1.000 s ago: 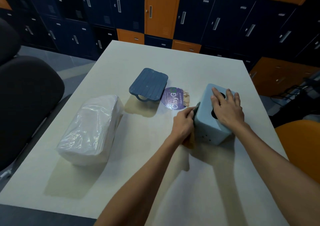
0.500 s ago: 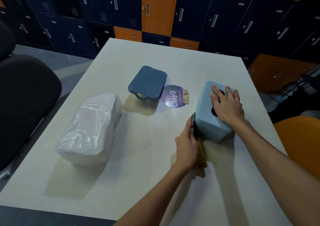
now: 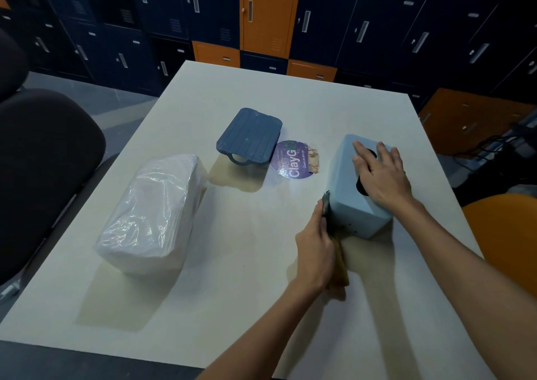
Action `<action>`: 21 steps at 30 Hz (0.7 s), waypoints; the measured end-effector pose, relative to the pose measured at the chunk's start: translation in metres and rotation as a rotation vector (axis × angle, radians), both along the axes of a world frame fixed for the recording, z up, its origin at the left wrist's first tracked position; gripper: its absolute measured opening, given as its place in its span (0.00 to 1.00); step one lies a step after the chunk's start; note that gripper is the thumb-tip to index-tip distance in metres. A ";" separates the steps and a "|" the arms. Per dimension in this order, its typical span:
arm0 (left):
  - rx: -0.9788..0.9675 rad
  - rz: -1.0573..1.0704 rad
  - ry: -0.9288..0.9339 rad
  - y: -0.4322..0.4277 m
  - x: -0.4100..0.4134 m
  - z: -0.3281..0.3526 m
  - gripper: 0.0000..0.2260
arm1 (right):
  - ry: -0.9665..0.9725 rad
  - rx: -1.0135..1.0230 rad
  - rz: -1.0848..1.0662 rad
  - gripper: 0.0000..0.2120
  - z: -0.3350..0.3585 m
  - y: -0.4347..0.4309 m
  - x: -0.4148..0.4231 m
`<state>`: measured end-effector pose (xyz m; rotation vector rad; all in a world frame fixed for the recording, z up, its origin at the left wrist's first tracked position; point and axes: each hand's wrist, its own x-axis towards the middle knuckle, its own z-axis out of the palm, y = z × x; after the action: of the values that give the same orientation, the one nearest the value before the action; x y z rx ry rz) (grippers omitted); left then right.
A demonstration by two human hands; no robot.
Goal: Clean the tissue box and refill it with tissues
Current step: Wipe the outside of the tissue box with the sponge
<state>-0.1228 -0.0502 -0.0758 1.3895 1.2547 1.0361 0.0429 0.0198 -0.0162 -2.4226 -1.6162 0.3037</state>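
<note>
— Where did the tissue box [image 3: 344, 182] lie?
— On the right side of the counter [image 3: 232, 292], with its long axis running away from the person. Its dark oval opening faced up, and the inside could not be made out.
— And the hands?
— The right hand [image 3: 380, 176] lay flat on top, fingers straight. The left hand [image 3: 315, 248] gripped a brown cloth [image 3: 340, 263] against the box's near left side. The wrapped tissue pack [image 3: 154, 214] sat well apart on the left, and the blue lid [image 3: 250, 137] lay farther back.

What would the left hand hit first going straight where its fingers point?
The left hand presses a tan cloth on the side of the pale blue tissue box; beyond, probably the round purple ClayGo label, depth unclear.
</note>
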 end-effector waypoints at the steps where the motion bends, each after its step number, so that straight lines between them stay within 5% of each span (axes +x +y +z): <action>1: 0.000 -0.022 0.038 0.006 -0.001 0.002 0.19 | 0.005 0.000 0.000 0.23 0.000 0.000 0.000; 7: -0.245 -0.231 0.139 0.075 -0.003 0.025 0.16 | 0.026 0.002 0.006 0.24 0.001 -0.001 0.001; 11: -0.407 -0.314 0.048 0.114 0.010 0.031 0.16 | 0.009 0.000 0.002 0.23 0.001 -0.001 0.000; 15: -0.316 -0.282 -0.036 0.096 0.008 0.029 0.17 | -0.006 -0.001 -0.002 0.23 0.003 -0.002 -0.002; 21: -0.260 -0.464 0.138 0.070 -0.034 0.020 0.16 | -0.004 -0.011 0.008 0.23 0.004 -0.002 -0.002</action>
<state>-0.1566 0.0202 -0.0558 1.4694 1.0485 0.4501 0.0405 0.0177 -0.0117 -2.4268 -1.6304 0.3104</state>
